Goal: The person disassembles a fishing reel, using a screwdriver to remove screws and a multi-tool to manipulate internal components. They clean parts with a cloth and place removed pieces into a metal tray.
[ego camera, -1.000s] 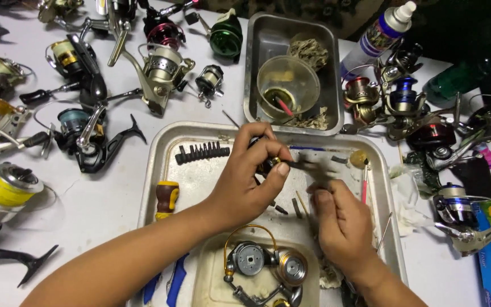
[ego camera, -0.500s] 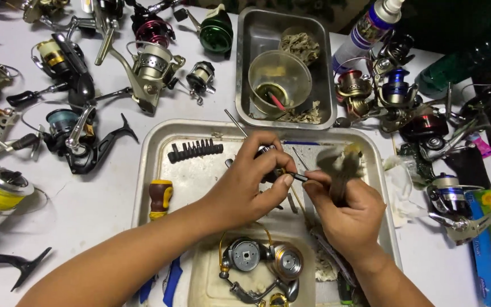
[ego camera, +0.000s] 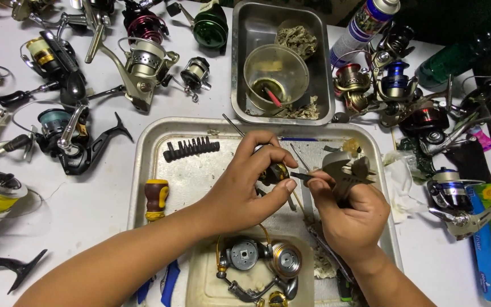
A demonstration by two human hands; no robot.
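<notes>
While pinched between thumb and fingers of the left hand [ego camera: 251, 187], sits over the middle of the steel tray [ego camera: 143, 170], a small dark-and-brass reel part [ego camera: 274, 172], mostly hidden by the fingers. Closed too, the right hand [ego camera: 350, 213], wrapped around a grey reel body piece [ego camera: 345, 173] and nipping a thin dark tool [ego camera: 301, 176] whose tip points at the small part; cannot tell whether tip and part touch. Probably light, stiff metal, likely greasy and so slippery; best gripped by its edges with fingertips, firmly but without forcing, since fine threads or teeth could be damaged and a slip would drop it among the loose bits on the tray. Nearby on the tray: a strip of black screwdriver bits [ego camera: 191, 149], a stubby brown-and-yellow screwdriver [ego camera: 156, 199], and a half-stripped gold spinning reel [ego camera: 257, 267] in a shallow cream dish. Beyond, a smaller tray with a plastic cup [ego camera: 275, 77], a spray can [ego camera: 365, 23], and many spinning reels [ego camera: 143, 65] on the white table.
</notes>
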